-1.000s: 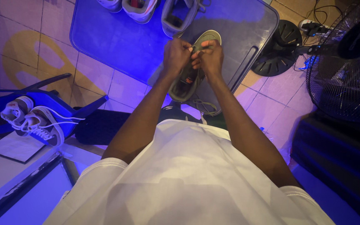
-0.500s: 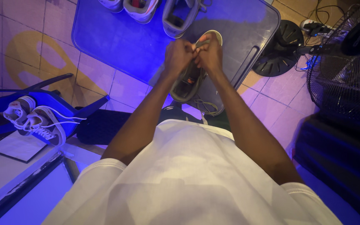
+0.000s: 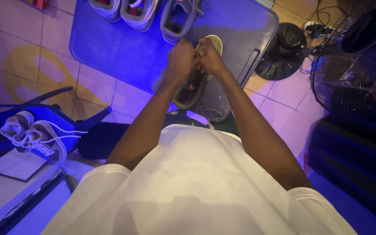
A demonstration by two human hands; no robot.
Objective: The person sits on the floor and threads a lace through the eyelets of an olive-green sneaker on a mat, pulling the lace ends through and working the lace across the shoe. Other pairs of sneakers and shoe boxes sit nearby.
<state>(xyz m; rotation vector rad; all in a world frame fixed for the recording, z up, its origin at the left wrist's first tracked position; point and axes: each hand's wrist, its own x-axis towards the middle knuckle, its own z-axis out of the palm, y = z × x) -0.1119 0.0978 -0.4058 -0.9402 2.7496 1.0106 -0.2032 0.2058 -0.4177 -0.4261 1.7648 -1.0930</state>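
Two hands up together: the left hand (image 3: 180, 58) and right hand (image 3: 210, 56) are both clenched on a grey-green shoe (image 3: 195, 80), which hangs just beneath them. Beyond the knuckles, more shoes (image 3: 144, 13) line the blue-lit table (image 3: 118, 48).

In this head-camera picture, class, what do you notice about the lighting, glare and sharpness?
Head view: strong blue-violet light tints the mat and tiles; the white shirt glows washed-out; both hands, left hand and right hand, look slightly soft on the shoe; the fan sits in dim shadow.
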